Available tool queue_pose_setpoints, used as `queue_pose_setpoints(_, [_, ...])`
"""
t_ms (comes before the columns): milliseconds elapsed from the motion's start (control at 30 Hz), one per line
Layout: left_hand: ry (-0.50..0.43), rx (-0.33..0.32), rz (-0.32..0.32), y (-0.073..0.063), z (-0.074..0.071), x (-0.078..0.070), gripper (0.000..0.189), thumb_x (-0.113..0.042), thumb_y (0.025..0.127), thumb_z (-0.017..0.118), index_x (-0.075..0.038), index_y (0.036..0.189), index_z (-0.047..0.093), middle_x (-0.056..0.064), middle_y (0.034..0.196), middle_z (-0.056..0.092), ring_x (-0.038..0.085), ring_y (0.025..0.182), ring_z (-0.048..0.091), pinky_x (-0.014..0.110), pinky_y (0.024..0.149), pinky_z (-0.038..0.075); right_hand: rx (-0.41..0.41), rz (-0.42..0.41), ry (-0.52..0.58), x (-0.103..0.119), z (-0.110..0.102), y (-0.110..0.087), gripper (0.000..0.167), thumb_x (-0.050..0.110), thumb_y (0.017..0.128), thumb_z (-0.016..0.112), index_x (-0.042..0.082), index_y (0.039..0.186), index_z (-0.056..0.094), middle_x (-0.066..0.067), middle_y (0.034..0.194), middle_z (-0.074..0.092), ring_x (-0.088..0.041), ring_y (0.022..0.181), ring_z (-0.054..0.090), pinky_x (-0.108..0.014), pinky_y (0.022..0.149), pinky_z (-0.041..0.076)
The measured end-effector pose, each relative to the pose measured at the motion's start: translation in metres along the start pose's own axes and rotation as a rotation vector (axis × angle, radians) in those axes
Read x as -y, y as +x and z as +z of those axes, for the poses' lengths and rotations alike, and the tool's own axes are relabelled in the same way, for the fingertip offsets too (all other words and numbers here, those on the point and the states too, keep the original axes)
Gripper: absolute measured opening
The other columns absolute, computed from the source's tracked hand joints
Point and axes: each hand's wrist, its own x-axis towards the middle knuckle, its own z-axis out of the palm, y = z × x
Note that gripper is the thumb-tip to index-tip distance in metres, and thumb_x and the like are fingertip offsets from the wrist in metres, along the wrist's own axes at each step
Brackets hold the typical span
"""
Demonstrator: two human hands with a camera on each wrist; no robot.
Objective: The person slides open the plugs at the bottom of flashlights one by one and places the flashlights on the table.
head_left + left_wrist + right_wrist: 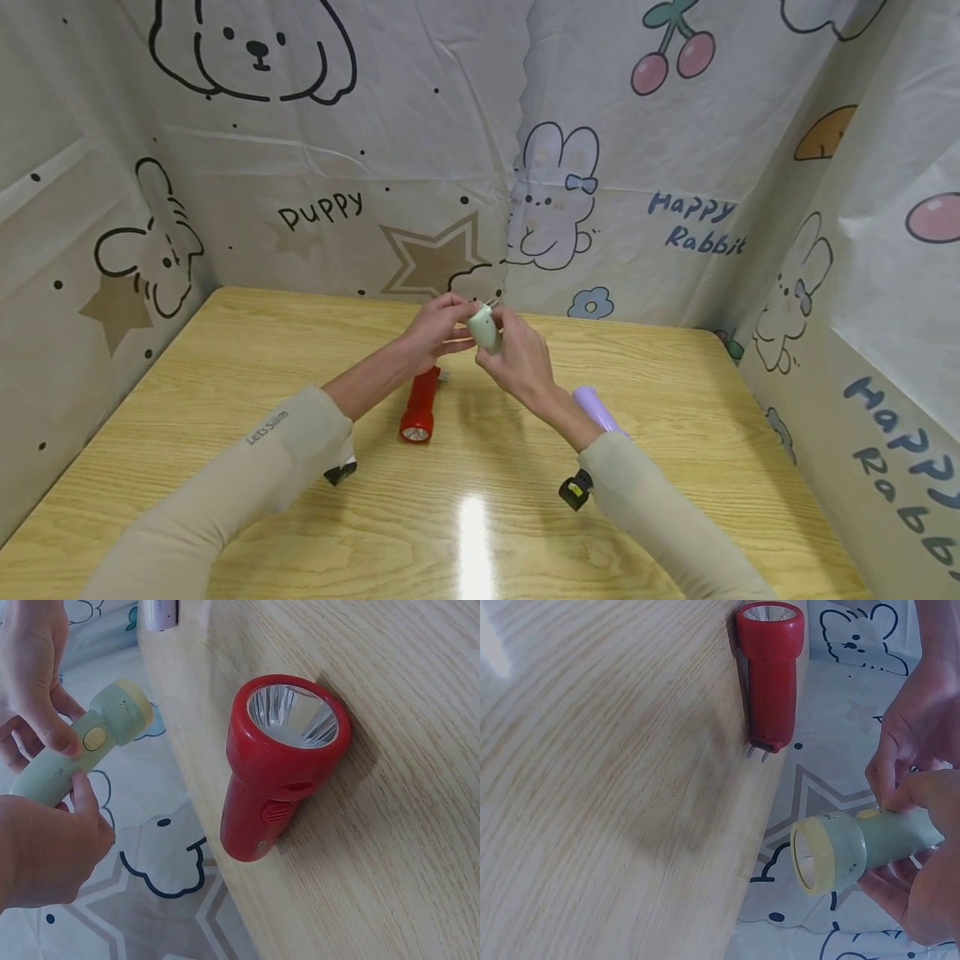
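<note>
A pale green flashlight (483, 331) is held above the table's far part, with two metal prongs standing out of its tail end. My right hand (522, 354) grips its body, the thumb beside the round yellow button (94, 739). At the tail end, my left hand (437, 327) pinches the flashlight with its fingertips; part of this grip is hidden. In the right wrist view the yellow-rimmed lens (810, 857) faces the table side, unlit. Below the left hand, a red flashlight (422, 404) lies on the table, its lens toward me and its prongs out.
A purple flashlight (596, 408) lies on the wooden table (480, 467), partly behind the right forearm. Small black devices (576, 490) sit at the wrists. A cartoon-printed cloth (420, 150) hangs along the back and both sides of the table.
</note>
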Motion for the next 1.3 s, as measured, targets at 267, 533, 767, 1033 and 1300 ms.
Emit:
queue_pose_setpoints(267, [0.000, -0.008, -0.009, -0.001, -0.001, -0.001, 0.022, -0.025, 0.102, 0.061, -0.005, 0.110, 0.056, 0.012, 0.115, 0.056, 0.029, 0.100, 0.066, 0.040, 0.092, 0.056, 0.013, 0.005, 0.011, 0.001, -0.001, 0.001, 0.041, 0.008, 0.078, 0.077, 0.002, 0.114, 0.058, -0.012, 0.101, 0.067, -0.025, 0.083, 0.064, -0.041, 0.066, 0.055])
queue_pose_setpoints(533, [-0.017, -0.013, -0.026, 0.001, 0.000, 0.002, 0.030, -0.027, 0.100, 0.063, -0.004, 0.119, 0.059, 0.013, 0.118, 0.058, 0.028, 0.100, 0.066, 0.039, 0.092, 0.055, 0.034, 0.029, 0.019, 0.000, -0.002, 0.000, 0.042, 0.010, 0.077, 0.078, 0.003, 0.114, 0.059, -0.011, 0.101, 0.067, -0.024, 0.082, 0.063, -0.040, 0.067, 0.054])
queue_pose_setpoints(767, [-0.035, 0.014, -0.017, 0.002, 0.000, 0.004, 0.033, -0.024, 0.098, 0.067, -0.002, 0.121, 0.058, 0.015, 0.125, 0.058, 0.030, 0.106, 0.065, 0.041, 0.096, 0.053, 0.050, 0.051, 0.035, -0.001, -0.005, 0.001, 0.041, 0.011, 0.078, 0.077, 0.003, 0.114, 0.059, -0.010, 0.100, 0.067, -0.022, 0.080, 0.062, -0.037, 0.064, 0.052])
queue_pose_setpoints(1033, [-0.004, 0.039, -0.008, 0.001, 0.001, 0.002, 0.039, -0.017, 0.096, 0.069, 0.001, 0.127, 0.055, 0.018, 0.130, 0.057, 0.033, 0.113, 0.063, 0.042, 0.098, 0.051, 0.054, 0.078, 0.054, -0.001, -0.008, 0.001, 0.041, 0.012, 0.078, 0.076, 0.003, 0.115, 0.060, -0.010, 0.100, 0.068, -0.022, 0.078, 0.062, -0.038, 0.065, 0.053])
queue_pose_setpoints(1300, [0.028, 0.035, -0.021, 0.002, 0.002, 0.004, 0.043, -0.010, 0.094, 0.069, 0.001, 0.132, 0.055, 0.018, 0.129, 0.058, 0.031, 0.111, 0.064, 0.038, 0.094, 0.054, 0.096, 0.148, 0.054, 0.001, -0.010, 0.002, 0.045, 0.015, 0.080, 0.077, 0.002, 0.119, 0.060, -0.011, 0.104, 0.069, -0.024, 0.081, 0.064, -0.040, 0.067, 0.053])
